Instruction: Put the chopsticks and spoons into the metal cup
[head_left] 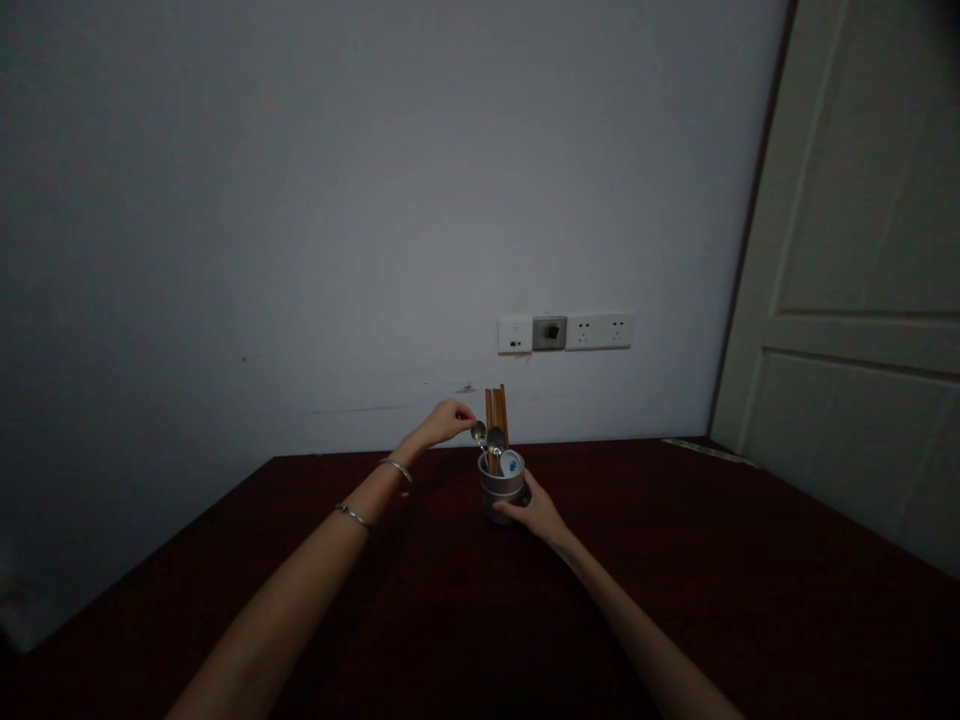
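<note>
A grey metal cup (501,490) stands on the dark red table (675,580) near the far wall. It holds wooden chopsticks (496,410), metal spoons and a white and blue ceramic spoon (511,463). My left hand (446,421) is closed in a pinch on the bowl end of a metal spoon (479,433) just above the cup's rim. Two thin bracelets sit on that forearm. My right hand (536,512) is wrapped round the cup's lower right side and steadies it on the table.
Behind the table is a plain white wall with a row of sockets and a switch (566,332). A pale door (862,300) stands at the right, close to the table's far right corner.
</note>
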